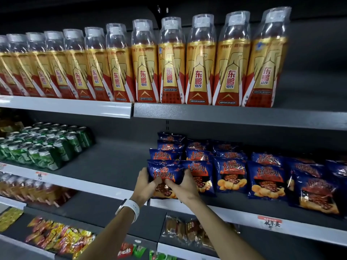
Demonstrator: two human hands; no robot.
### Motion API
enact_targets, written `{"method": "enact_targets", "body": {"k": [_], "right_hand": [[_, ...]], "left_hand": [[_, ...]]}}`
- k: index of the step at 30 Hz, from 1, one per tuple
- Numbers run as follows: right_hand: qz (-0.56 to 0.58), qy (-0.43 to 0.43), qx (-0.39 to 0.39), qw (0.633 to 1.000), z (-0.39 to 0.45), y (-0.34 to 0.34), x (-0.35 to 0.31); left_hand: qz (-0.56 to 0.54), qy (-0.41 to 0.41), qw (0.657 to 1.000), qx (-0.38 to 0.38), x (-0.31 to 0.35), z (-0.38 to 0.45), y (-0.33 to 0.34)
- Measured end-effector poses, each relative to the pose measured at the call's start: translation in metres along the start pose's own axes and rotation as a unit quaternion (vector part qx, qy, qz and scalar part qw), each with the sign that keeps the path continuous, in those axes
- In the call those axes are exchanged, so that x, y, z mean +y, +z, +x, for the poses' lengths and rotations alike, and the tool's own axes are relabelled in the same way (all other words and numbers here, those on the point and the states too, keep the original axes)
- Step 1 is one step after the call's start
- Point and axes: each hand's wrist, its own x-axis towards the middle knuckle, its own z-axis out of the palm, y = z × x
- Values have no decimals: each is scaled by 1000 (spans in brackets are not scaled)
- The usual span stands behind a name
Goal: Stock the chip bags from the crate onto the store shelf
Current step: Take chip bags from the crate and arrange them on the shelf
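Observation:
A dark blue chip bag [164, 173] with orange lettering stands at the front of the leftmost row on the middle shelf [234, 212]. My left hand [143, 186], with a white watch on its wrist, grips the bag's left side. My right hand [183, 186] grips its right side and lower front. Several more blue chip bags [231, 173] stand in rows behind and to the right on the same shelf. The crate is out of view.
Gold and red drink bottles [171, 72] line the shelf above. Green cans [47, 147] fill the middle shelf's left part, with bare shelf [116, 162] between them and the chips. Snack packets [62, 239] lie on lower shelves. A price tag [269, 222] hangs at right.

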Motion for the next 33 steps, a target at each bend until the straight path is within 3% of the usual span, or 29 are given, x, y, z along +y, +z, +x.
{"method": "enact_targets", "body": {"k": [4,14,20,33], "right_hand": [[1,10,4,1000,-1,-27,4],[-19,59,39,997,8,-96,46],[-54,63,20,996,14,-92,64],[-143,47,105,983,2,-88,57]], "left_hand": [[-6,32,999,-1,20,-9,20],[124,112,985,-51,33,-15,88],[178,95,978,-58,19,-14,94],[244,96,965,-9,20,-20,96]]}}
